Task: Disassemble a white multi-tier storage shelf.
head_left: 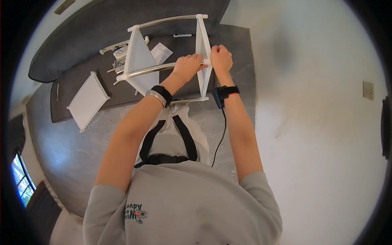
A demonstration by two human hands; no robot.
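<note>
A small shelf frame lies on its side ahead of me, with a white left panel [139, 53] and a white right panel [205, 38] joined by shiny metal tubes. My left hand [188, 67] is closed around the near metal tube [153, 70], close to where it meets the right panel. On the outer side of that panel, my right hand [221, 59] has its fingers curled on the white corner joint [207, 62] at the tube's end. The hands partly hide this joint. A farther metal tube [167, 20] spans the two panels at the top.
A loose white panel [89, 101] with corner joints leans at the left of the dark grey sofa [67, 90]. Loose tubes [118, 67], a clear packet [161, 53] and a white pen-shaped item [182, 35] lie on the seat. A black cable [223, 134] hangs from my right wrist.
</note>
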